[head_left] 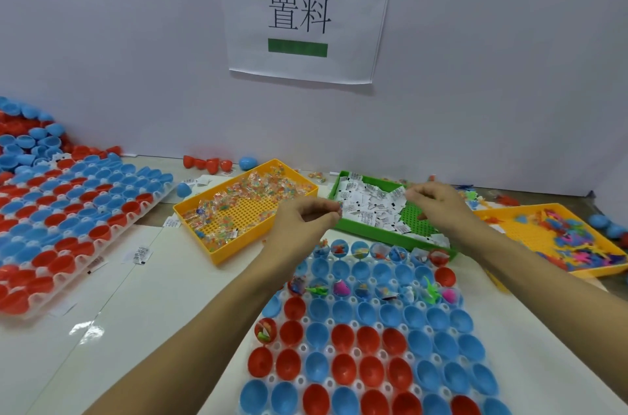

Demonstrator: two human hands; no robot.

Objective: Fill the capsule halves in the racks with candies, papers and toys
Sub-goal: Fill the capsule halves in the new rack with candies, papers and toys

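Near rack: lower centre of frame, on the counter; red and blue capsule halves, open side up. Lower rows hold nothing visible, bar one red half at the left edge with bits inside.
Progress: the far row and one row further down the rack show toys, candy or paper; rows between and below look bare. Early in this rack, by my reading; most of it is left.
Left hand: middle of frame, above the rack's far edge, fingers curled in tight, pinching something small; too blurred to name.
Right hand: over the green tray, fingers curled, tips pinching at a paper slip, I think.
Green tray: just behind the rack, holds white printed papers.
Candy tray: yellow, left of green tray, wrapped candies heaped at the far end.
Toy tray: yellow, right edge of frame, small coloured toys.
Second rack: left of frame, halves seated, contents not visible.
Loose halves: heaped upper left, against the wall.
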